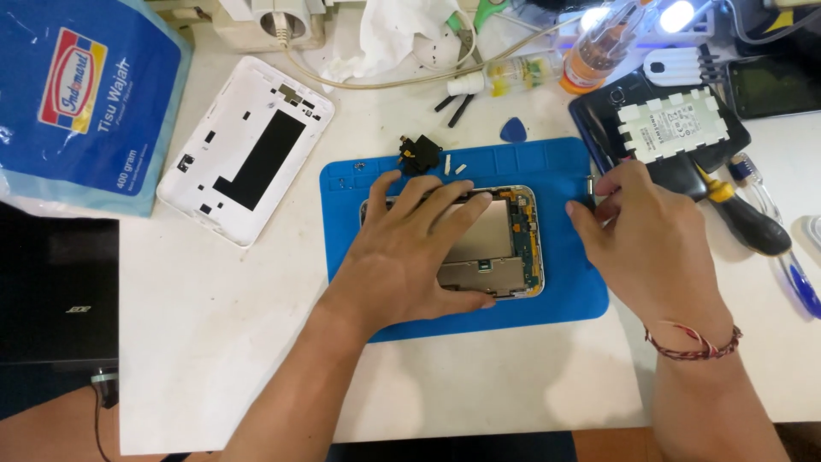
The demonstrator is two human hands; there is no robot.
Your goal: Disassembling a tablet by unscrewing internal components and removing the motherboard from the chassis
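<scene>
Opened tablet (505, 244) lies back-up in the middle of the blue silicone mat (564, 295), a rounded rectangle with a bright metal rim, flat grey shielding plates and a strip of circuit board along its right edge. The mat is matte and soft-looking, with shallow moulded trays along its far edge.

Left of the mat you have the white plastic back cover (248, 150), inner side up, with black patches on it. A small black component (420, 155) and two tiny white bits sit at the mat's far edge, and a blue pick (514, 130) lies just beyond. Far right, a white-labelled battery (676, 124) rests on a dark device, with a black-handled screwdriver (753, 224) beside it. A blue tissue pack (81, 94) fills the far left corner.

Your left hand (410, 248) lies flat on the tablet, fingers spread wide, palm pressing it down and covering its left half; it grips nothing. Your right hand (654, 248) rests at the mat's right edge, fingers curled together, thumb and forefinger pinched at a small dark piece that is too small to make out.
</scene>
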